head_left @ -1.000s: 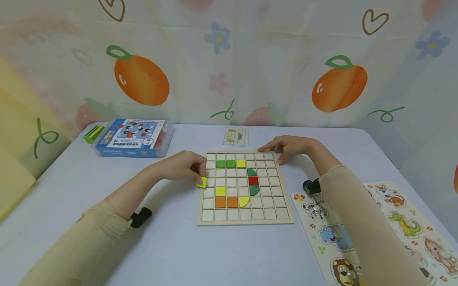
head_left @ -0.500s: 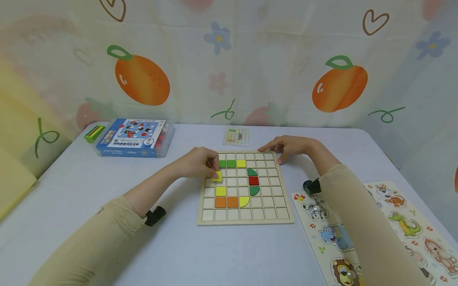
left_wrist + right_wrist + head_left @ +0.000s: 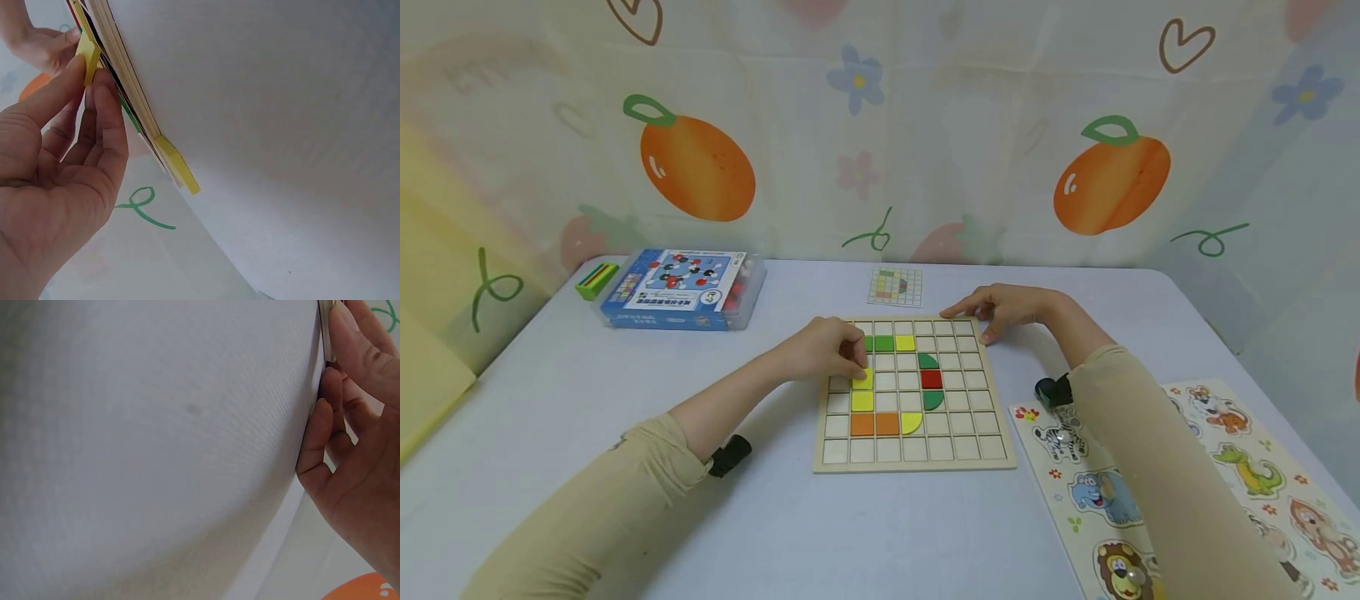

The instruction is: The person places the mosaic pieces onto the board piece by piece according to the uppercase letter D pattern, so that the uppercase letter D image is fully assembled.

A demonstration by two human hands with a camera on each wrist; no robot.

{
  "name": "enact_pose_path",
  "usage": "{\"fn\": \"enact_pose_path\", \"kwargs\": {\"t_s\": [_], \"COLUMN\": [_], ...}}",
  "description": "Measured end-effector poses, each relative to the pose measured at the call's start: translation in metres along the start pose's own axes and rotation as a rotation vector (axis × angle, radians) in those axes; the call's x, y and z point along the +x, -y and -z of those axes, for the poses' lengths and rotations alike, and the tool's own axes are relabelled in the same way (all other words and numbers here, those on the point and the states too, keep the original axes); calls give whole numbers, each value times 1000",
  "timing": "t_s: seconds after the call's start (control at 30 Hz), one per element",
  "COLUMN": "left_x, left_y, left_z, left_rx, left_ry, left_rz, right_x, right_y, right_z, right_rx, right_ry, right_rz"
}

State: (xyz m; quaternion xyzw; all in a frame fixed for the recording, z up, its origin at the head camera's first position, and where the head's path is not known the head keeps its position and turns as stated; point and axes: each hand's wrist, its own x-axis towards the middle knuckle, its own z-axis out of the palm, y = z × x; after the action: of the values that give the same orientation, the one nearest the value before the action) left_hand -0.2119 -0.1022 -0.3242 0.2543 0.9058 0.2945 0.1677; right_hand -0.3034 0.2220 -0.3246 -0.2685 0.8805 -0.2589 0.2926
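My left hand (image 3: 826, 350) pinches a yellow square tile (image 3: 862, 381) by its edge, over the wooden grid board (image 3: 913, 467). The left wrist view shows this tile (image 3: 89, 57) slightly tilted between thumb and fingers. Just below it on the board lies another yellow square (image 3: 862, 402). A further yellow piece (image 3: 178, 165) sticks out at the board's edge in the left wrist view; the hand hides it from the head view. My right hand (image 3: 1011, 308) holds the board's far right corner, index finger on the far edge and thumb on the right side.
Green, yellow, red and orange pieces lie in other cells. Behind the board is a pattern card (image 3: 895, 287). A blue boxed set (image 3: 681, 292) and a green block (image 3: 597, 282) stand far left. An animal puzzle board (image 3: 1075, 521) lies under the right forearm.
The left hand has carried the yellow tile from the board's left edge rightward, then slightly nearer, to just above the other yellow square. The right hand stays at the corner.
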Motion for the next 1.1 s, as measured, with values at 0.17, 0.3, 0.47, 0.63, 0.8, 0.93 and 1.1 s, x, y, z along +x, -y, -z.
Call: {"fn": "enact_pose_path", "kwargs": {"t_s": [0.17, 0.3, 0.47, 0.63, 0.8, 0.93, 1.1], "left_x": [0, -1, -1, -1, -1, -1, -4], "left_y": [1, 2, 3, 4, 3, 5, 9], "left_z": [-3, -4, -5, -5, -5, -2, 9], "left_rx": [3, 6, 13, 22, 10, 21, 43], "left_ry": [-8, -15, -11, -12, -17, -31, -73], "left_rz": [-17, -18, -27, -46, -43, -46, -61], "right_x": [-1, 2, 3, 1, 1, 2, 2], "right_y": [1, 0, -2, -1, -1, -2, 0], "right_z": [-1, -2, -2, -2, -2, -3, -2], "right_rx": [-4, 5, -2, -8, 0, -5, -10], "right_ry": [-7, -8, -1, 3, 3, 4, -3], "right_rz": [-6, -33, -29, -11, -8, -7, -15]}}
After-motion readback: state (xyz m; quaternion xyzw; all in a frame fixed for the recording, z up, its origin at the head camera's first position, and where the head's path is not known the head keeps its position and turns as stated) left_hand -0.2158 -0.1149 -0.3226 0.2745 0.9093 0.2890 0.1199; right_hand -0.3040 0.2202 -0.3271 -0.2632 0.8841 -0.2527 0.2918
